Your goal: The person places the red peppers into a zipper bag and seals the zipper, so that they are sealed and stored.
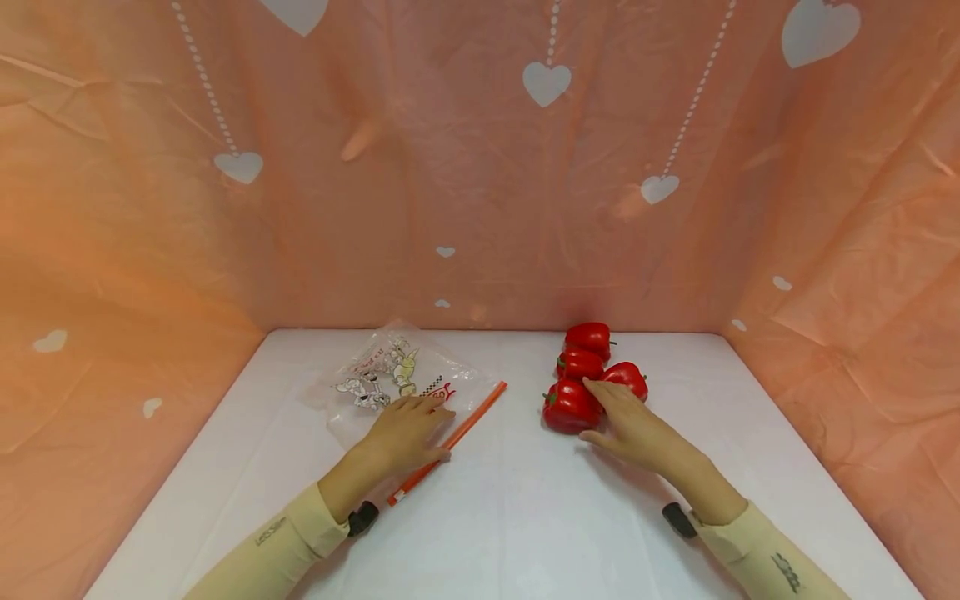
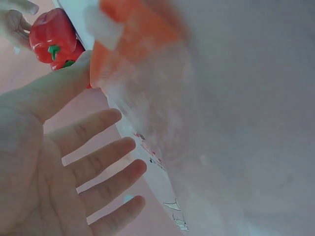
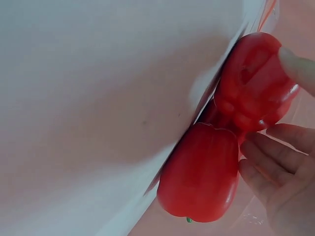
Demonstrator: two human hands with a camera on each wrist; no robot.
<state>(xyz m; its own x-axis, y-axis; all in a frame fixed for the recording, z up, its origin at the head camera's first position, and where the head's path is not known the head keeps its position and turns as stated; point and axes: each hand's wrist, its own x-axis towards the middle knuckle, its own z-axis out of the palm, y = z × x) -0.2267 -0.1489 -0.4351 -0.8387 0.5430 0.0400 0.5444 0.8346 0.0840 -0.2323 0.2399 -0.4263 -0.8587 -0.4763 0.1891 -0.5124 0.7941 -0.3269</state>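
Observation:
A clear plastic zip bag (image 1: 463, 379) with cartoon print and an orange slider strip (image 1: 480, 414) lies flat on the left side of the table. Over its near part my left hand (image 1: 405, 433) is spread, fingers extended; whether it touches the bag I cannot tell. Several red bell peppers (image 1: 588, 337) sit clustered right of the middle. My right hand (image 1: 633, 429) reaches to the front bell pepper (image 1: 570, 408), thumb on the near side and fingers over the far side. In the right wrist view, those fingers lie loosely extended beside the front pepper (image 3: 256, 78) and a neighbouring pepper (image 3: 199, 172).
The white tabletop (image 1: 517, 533) runs back to an orange curtain (image 1: 480, 183) printed with pale hearts, which also hangs along both sides. A dark wrist device (image 1: 363, 518) is strapped under the left wrist, another wrist device (image 1: 679, 520) under the right.

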